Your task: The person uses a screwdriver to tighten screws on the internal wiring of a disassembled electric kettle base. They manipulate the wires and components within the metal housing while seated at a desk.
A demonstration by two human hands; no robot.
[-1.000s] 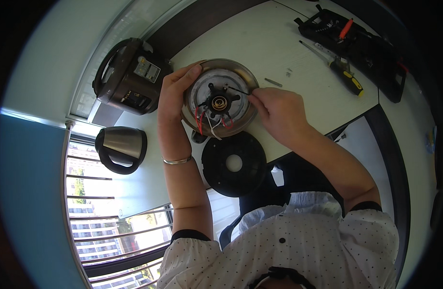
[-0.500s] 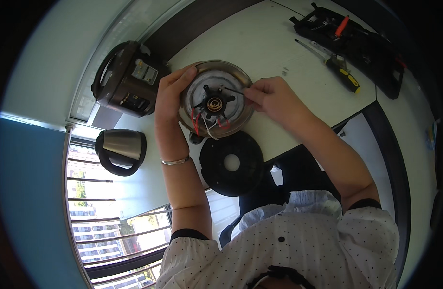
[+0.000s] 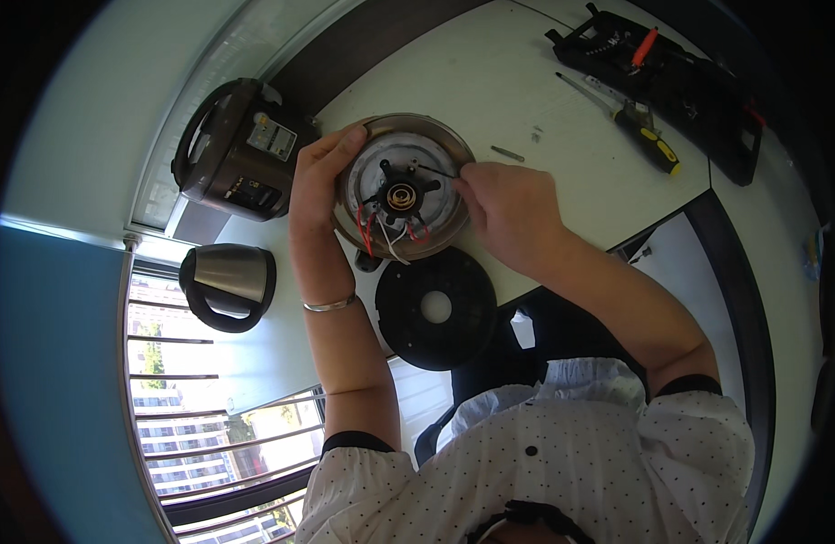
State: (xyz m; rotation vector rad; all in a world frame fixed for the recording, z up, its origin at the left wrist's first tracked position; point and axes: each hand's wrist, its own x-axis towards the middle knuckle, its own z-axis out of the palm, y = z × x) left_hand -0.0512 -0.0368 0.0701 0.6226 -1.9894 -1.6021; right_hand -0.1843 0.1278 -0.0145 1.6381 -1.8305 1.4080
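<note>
An upturned round metal vessel, apparently a kettle body [image 3: 454, 222], shows its grey underside. A black connector [image 3: 402, 197] with a coppery ring sits in the middle, with red and white wires [image 3: 390, 240] beside it. My left hand [image 3: 322, 172] is closed on the vessel's left rim, thumb on top. Between the closed fingers of my right hand [image 3: 512, 208] is a thin dark rod-like tool [image 3: 438, 172]; its far end reaches the area beside the connector's upper arm. A black round cover [image 3: 404, 317] with a central hole lies just nearer, partly under the vessel's edge.
A small metal bit [image 3: 507, 153] lies right of the vessel. Farther right are a black-and-yellow screwdriver [image 3: 649, 140] and a black tool case [image 3: 689, 100] holding a red-handled tool [image 3: 646, 47]. At the left stand a brown rice cooker [image 3: 240, 150] and a steel kettle [image 3: 231, 272].
My right hand has turned and shifted slightly nearer with the rod-like tool, uncovering the small metal bit on the table. The vessel and my left hand have moved slightly left.
</note>
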